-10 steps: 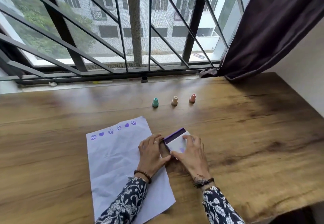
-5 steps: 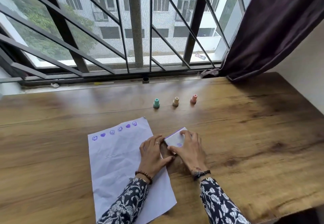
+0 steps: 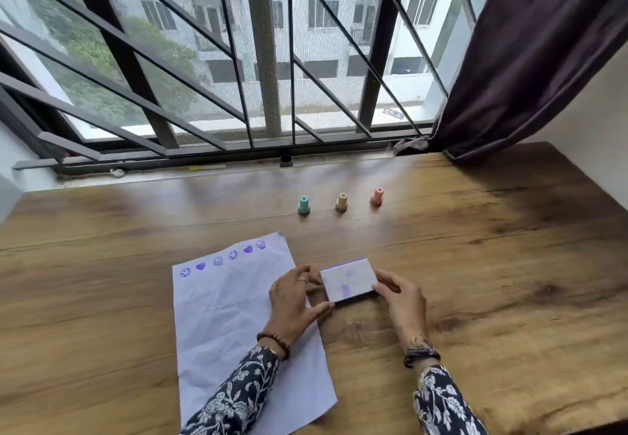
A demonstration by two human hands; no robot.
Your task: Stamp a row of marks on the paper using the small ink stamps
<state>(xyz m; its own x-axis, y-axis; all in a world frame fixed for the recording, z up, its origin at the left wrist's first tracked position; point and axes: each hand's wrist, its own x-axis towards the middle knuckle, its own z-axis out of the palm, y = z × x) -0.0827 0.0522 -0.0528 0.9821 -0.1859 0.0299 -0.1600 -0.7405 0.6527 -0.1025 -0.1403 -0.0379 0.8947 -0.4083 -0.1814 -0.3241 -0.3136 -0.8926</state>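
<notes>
A: Paper (image 3: 234,312) lies on the wooden table (image 3: 492,264), a little creased, with a row of purple marks (image 3: 224,259) along its far edge: smiley faces and two hearts.

B: And the stamps?

A: Three small ones stand upright in a line nearer the window, well apart from the sheet: a teal stamp (image 3: 303,205), a beige stamp (image 3: 341,202) and a pink stamp (image 3: 377,196). None is being touched.

B: What are the hands on, then?

A: A flat ink pad case (image 3: 349,280), white on top with purple smudges and a purple strip at its far edge. It sits just right of the paper with its lid shut. The left hand (image 3: 295,302) rests partly over the paper's right edge, thumb at the case's near left corner, fingers (image 3: 307,273) curled against its left side. The right hand (image 3: 402,302) has its fingers closed on the case's right end.

B: So both grip it?

A: Both hold the case between them. Each wrist wears a bracelet, and the sleeves are dark with a white floral print.
</notes>
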